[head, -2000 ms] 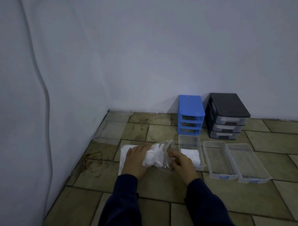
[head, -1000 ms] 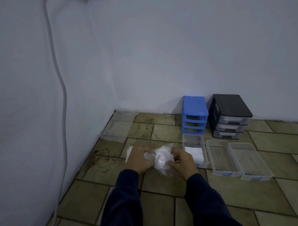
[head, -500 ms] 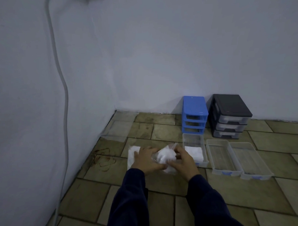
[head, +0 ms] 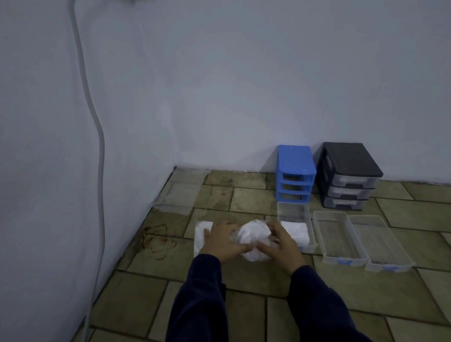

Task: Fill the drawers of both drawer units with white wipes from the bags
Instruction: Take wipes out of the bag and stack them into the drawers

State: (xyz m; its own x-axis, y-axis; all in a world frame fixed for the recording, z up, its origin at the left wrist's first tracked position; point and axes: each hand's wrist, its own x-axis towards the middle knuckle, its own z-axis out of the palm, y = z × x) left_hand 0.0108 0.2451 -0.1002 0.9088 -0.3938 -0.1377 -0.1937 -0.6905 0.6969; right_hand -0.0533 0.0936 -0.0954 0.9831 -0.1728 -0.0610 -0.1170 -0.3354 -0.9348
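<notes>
L hand & R hand both grip bag of wipes, fingers curled round it, beside clear drawer.

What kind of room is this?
Probably a bare corner of a house or storeroom: plain white walls, a worn stone-tiled floor, and small blue and black plastic drawer units set against the wall.

No legible text, perhaps through dimness
</notes>
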